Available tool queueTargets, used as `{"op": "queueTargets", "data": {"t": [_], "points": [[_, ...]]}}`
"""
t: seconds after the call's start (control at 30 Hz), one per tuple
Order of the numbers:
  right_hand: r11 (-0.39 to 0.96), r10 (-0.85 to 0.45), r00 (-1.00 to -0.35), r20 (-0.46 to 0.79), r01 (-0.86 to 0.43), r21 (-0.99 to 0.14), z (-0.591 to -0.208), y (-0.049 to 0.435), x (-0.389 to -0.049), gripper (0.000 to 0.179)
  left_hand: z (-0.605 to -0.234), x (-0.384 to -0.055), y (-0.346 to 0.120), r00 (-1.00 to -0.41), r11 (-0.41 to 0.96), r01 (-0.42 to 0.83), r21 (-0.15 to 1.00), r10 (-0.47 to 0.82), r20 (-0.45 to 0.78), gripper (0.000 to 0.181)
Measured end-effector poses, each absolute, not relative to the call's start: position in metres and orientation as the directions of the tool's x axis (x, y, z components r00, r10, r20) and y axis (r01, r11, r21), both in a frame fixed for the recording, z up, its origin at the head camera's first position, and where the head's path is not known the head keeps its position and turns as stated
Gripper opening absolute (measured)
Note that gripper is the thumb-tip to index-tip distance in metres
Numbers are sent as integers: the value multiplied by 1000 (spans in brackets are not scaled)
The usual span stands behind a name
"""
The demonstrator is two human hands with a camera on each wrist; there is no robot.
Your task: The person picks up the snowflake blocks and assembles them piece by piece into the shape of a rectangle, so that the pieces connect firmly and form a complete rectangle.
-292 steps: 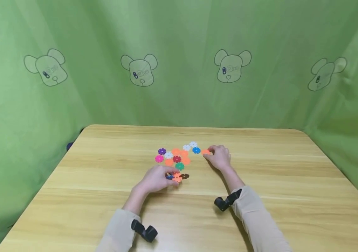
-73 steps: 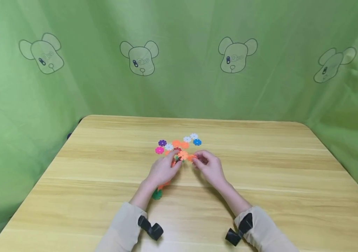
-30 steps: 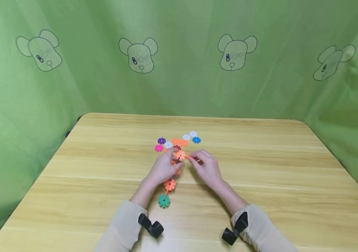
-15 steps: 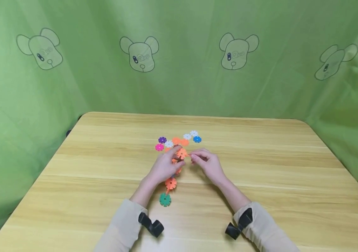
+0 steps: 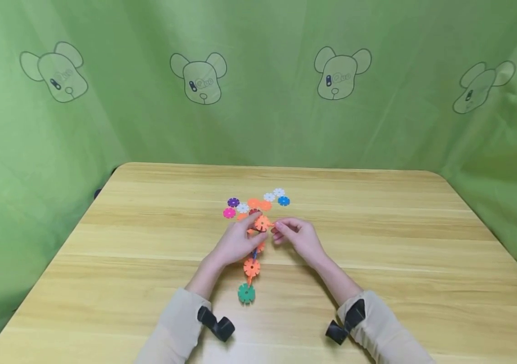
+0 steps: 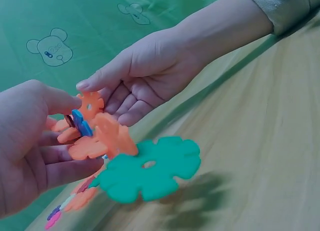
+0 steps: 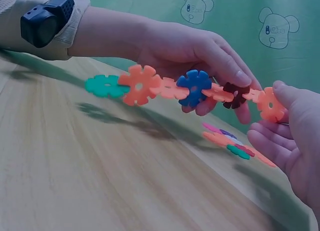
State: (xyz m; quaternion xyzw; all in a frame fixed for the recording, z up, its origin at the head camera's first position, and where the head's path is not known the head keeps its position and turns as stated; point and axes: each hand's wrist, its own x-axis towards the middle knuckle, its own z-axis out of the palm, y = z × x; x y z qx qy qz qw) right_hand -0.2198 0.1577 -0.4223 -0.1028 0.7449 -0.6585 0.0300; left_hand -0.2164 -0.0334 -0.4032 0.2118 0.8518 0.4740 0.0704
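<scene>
A chain of notched snowflake discs (image 5: 251,267) hangs from my left hand (image 5: 235,242) toward the front of the table. It starts with a green disc (image 6: 150,166) at the near end. Orange discs, a blue disc (image 7: 195,88) and a dark brown disc (image 7: 235,94) follow, slotted edge to edge. My left thumb and fingers grip the chain around the brown disc. At the far end, my right hand (image 5: 301,240) pinches an orange disc (image 7: 271,105) between thumb and fingertips, up against the chain's last pieces. The shadow under the green disc lies apart from it.
Loose discs lie flat on the wooden table (image 5: 377,253) just beyond my hands: a purple disc (image 5: 233,202), a pink disc (image 5: 229,213), a blue loose disc (image 5: 284,201), plus several white, orange and red ones. A green curtain (image 5: 267,136) hangs behind the table.
My right hand has brought an orange disc from the pile's right side to the chain in my left hand. The chain's green end has swung out from beside my left forearm toward the right.
</scene>
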Motion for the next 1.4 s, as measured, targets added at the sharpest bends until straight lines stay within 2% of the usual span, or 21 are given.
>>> {"op": "queueTargets", "data": {"t": [0.33, 0.47, 0.87, 1.1, 1.27, 1.4], "points": [[-67, -201, -976, 83, -71, -995, -421, 160, -219, 33, -403, -218, -37, -888, 329, 236, 914, 455, 66, 61], [-98, -193, -979, 69, -51, -994, -420, 161, -218, 33, -404, -217, -36, -890, 308, 211, 928, 453, 52, 60], [-184, -178, -983, 56, -23, -983, -416, 158, -213, 12, -403, -215, -36, -893, 301, 195, 933, 448, 42, 59], [-178, -173, -982, 81, -50, -983, -417, 156, -212, 17, -404, -215, -34, -887, 301, 202, 932, 460, 44, 61], [-158, -205, -975, 90, -57, -986, -417, 157, -213, 32, -403, -216, -37, -884, 324, 213, 922, 465, 41, 60], [-142, -217, -973, 86, -55, -988, -418, 156, -214, 35, -404, -217, -39, -874, 323, 232, 918, 484, 51, 60]]}}
